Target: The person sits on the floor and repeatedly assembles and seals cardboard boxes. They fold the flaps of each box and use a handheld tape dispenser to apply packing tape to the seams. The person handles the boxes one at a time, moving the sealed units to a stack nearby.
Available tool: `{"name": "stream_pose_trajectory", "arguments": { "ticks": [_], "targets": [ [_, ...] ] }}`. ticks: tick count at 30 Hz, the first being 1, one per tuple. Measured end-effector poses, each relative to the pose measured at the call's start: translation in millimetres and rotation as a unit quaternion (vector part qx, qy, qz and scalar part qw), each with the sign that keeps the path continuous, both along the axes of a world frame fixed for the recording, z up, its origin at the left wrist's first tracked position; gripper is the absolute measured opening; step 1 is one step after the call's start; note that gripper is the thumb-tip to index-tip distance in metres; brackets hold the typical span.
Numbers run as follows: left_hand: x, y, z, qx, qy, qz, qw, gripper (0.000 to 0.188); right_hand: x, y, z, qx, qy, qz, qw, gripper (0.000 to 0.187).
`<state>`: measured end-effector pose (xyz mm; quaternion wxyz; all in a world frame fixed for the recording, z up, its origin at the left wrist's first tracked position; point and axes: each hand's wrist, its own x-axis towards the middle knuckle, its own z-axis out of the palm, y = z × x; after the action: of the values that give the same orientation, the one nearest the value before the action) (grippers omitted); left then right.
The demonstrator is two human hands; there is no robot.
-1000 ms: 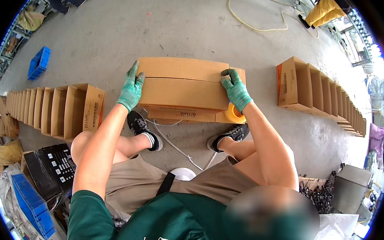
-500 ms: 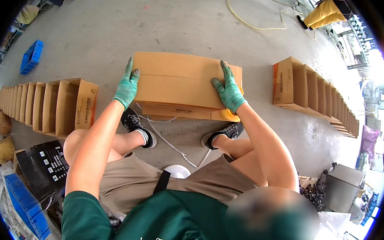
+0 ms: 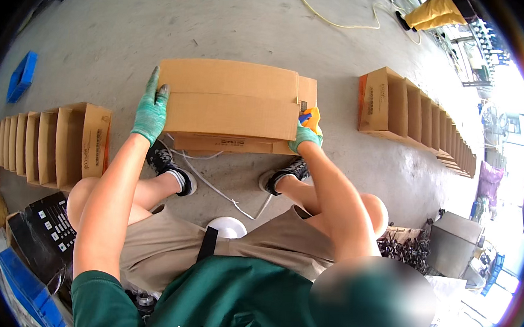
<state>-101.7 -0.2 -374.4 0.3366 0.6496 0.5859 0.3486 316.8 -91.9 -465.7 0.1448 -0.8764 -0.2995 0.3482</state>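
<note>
A closed brown cardboard box (image 3: 230, 95) is in front of me, a seam running across its top. It rests over another brown carton (image 3: 224, 144), whose near side shows below it. Flat against the box's left side, my left hand (image 3: 151, 115) in a green glove has its fingers stretched out. My right hand (image 3: 307, 136), gloved the same way, is closed at the box's near right corner on an orange and blue tape dispenser (image 3: 313, 117). The box partly hides the right fingers.
Rows of open cartons stand at left (image 3: 71, 143) and right (image 3: 375, 104). A blue crate (image 3: 22, 77) lies at far left. A white cord (image 3: 218, 191) runs between my feet, and a yellow hose (image 3: 336, 23) lies ahead. Dark parts (image 3: 403, 250) are piled at right.
My right hand has left the box's top and closed on the tape dispenser at its right side. The left hand stays against the box. The whole view has shifted slightly.
</note>
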Motion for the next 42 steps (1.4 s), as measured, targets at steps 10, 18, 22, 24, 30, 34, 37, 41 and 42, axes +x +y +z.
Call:
{"name": "stream_pose_trajectory", "arguments": {
  "ticks": [10,18,22,24,30,34,37,41,42],
  "targets": [
    [4,-1,5,-0.012,-0.016,0.019,1.000,0.056,45,61,117,0.326,0.217,0.003,0.920,0.041],
    [17,2,10,-0.036,-0.020,0.021,0.999,0.057,-6,79,255,0.304,0.318,0.293,0.849,0.046],
    [15,-3,15,-0.036,-0.002,0.025,0.999,0.058,-42,86,249,0.208,0.241,0.422,0.849,0.047],
    [16,-4,19,-0.037,0.005,0.025,0.999,0.058,-39,90,239,0.206,0.246,0.433,0.842,0.049],
    [26,-6,52,0.171,0.261,0.047,0.949,0.050,-17,94,239,0.116,0.246,0.459,0.846,0.054],
    [62,-21,83,-0.049,-0.031,0.000,0.998,0.040,-12,90,234,0.095,0.259,0.452,0.848,0.054],
    [108,-43,98,-0.390,-0.358,0.060,0.846,0.047,-14,90,240,0.102,0.253,0.453,0.849,0.061],
    [145,-53,98,-0.377,-0.418,0.055,0.825,0.048,-17,88,241,0.096,0.253,0.442,0.855,0.072],
    [153,-57,99,-0.353,-0.432,0.070,0.827,0.046,-16,88,240,0.093,0.256,0.440,0.856,0.073]
  ]
}}
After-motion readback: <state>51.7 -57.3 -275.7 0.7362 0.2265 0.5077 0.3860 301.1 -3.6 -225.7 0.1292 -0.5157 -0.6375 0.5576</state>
